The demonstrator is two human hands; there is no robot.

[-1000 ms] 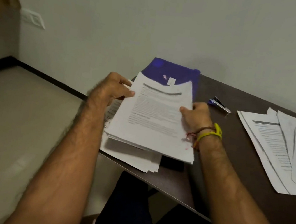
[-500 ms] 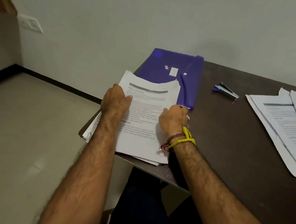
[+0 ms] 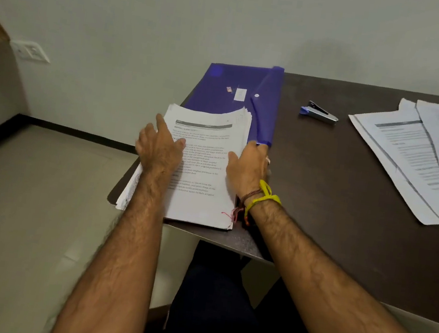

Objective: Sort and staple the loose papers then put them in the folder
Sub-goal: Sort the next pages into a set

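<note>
We see a thick stack of papers lying at the left corner of the dark counter, its left edge fanned out and hanging a little past the counter's rim. The far end of the stack overlaps the near end of a blue folder, which lies flat behind it with its flap side to the right.

Our left hand rests palm down on the left part of the top sheet, fingers straight and slightly spread, holding nothing. Our right hand lies on the stack's right edge, just short of the folder's near right corner; we cannot tell whether its far fingers curl over the paper edge or touch the folder. A yellow band and a brown thread sit on the right wrist.

To the right of the folder, apart from it, a small stapler with a blue end lies on the bare counter. Further right, well apart from the stack, loose sheets are spread in overlapping layers and run out of view at the right edge.

Beyond the counter we see a pale wall with a white switch plate at the left, and a light floor edged by a dark skirting. Dark trousers show beneath the counter's near edge.
</note>
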